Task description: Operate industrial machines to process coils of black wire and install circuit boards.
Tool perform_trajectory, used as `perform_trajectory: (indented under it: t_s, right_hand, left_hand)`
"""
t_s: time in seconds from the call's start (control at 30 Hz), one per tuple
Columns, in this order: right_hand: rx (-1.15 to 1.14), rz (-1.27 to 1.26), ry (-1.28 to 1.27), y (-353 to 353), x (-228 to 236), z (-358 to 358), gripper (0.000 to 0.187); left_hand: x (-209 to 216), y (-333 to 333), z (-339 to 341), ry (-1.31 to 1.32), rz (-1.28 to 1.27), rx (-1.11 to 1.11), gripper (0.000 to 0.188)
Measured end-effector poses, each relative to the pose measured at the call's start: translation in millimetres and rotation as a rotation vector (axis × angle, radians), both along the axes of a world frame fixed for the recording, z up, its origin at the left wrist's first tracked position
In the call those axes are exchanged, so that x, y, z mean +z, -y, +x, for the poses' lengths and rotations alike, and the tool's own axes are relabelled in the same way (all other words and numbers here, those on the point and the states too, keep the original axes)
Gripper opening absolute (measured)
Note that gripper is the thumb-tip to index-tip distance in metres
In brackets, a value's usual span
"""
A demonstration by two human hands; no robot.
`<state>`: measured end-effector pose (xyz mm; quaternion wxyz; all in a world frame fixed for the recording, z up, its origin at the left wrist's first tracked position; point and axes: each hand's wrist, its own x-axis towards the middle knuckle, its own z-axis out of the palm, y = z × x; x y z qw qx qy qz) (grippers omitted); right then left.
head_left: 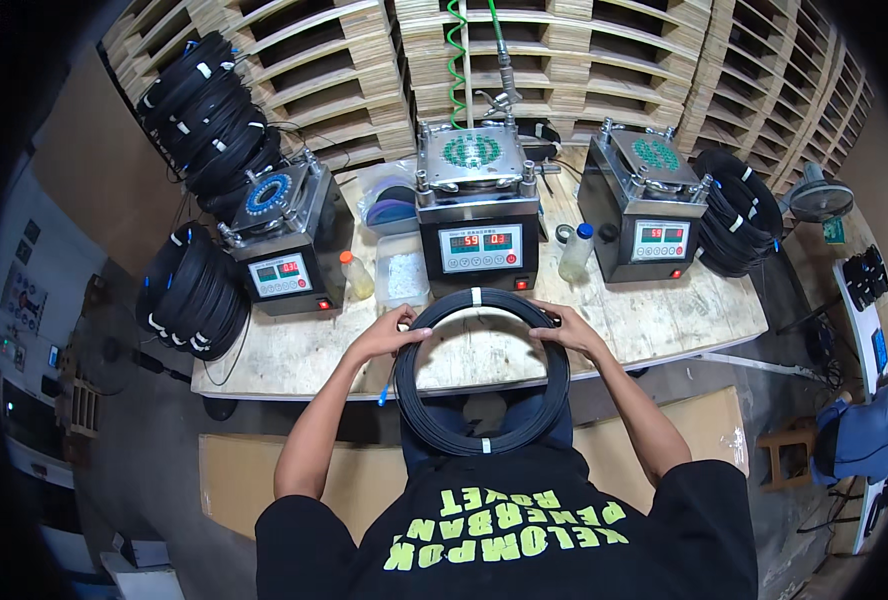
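A coil of black cable (554,400), bound with white tape at its far and near sides, is held between my two hands. It overhangs the table's near edge and reaches over my lap. My left hand (392,335) grips its far left side, with the thumb on top. My right hand (567,330) holds the far right side in a similar way. A blue-tipped cable end (384,396) sticks out at the coil's left. Just beyond the coil stands the middle machine (479,250), a black box with a lit red display and a metal top plate.
Similar machines stand at left (284,265) and right (654,240) on the wooden table (664,325). Between them are an orange-capped bottle (360,278), a blue-capped bottle (576,260) and a tub of white pieces (404,278). Stacked cable coils (194,295) flank the table.
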<state>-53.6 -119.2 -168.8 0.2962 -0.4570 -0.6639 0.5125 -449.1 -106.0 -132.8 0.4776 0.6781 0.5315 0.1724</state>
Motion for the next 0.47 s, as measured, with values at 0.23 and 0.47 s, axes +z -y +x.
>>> perform_trajectory:
  t_s: [0.23, 0.47]
  right_hand:
    - [0.076, -0.012, 0.082, 7, 23, -9, 0.066]
    - [0.09, 0.136, 0.1, -4, 43, -51, 0.069]
  left_hand:
    - [-18, 26, -13, 0.027, 0.135, 0.088, 0.049]
    - [-51, 63, -40, 0.338, -0.038, 0.351, 0.037]
